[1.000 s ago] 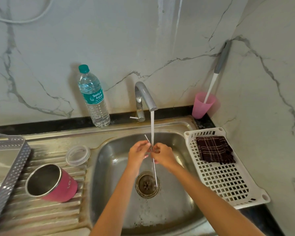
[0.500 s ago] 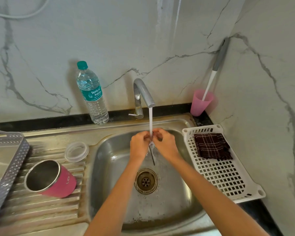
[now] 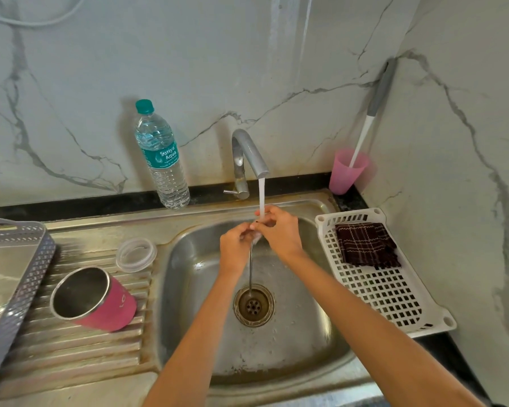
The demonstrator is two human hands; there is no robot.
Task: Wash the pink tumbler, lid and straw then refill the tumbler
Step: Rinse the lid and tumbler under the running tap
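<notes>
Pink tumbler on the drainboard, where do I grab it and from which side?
Grip the pink tumbler round the middle of its wall, coming down from above. It lies on its side on the ridged drainboard, mouth facing left, so the curved wall is bare on both flanks.

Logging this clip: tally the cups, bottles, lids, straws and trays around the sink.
Cups: 2, pink tumbler, pink plastic cup
Bottles: 1, water bottle
Lids: 1, clear lid
Straws: 1, metal straw
Trays: 2, white basket, grey tray
Total: 7
</notes>
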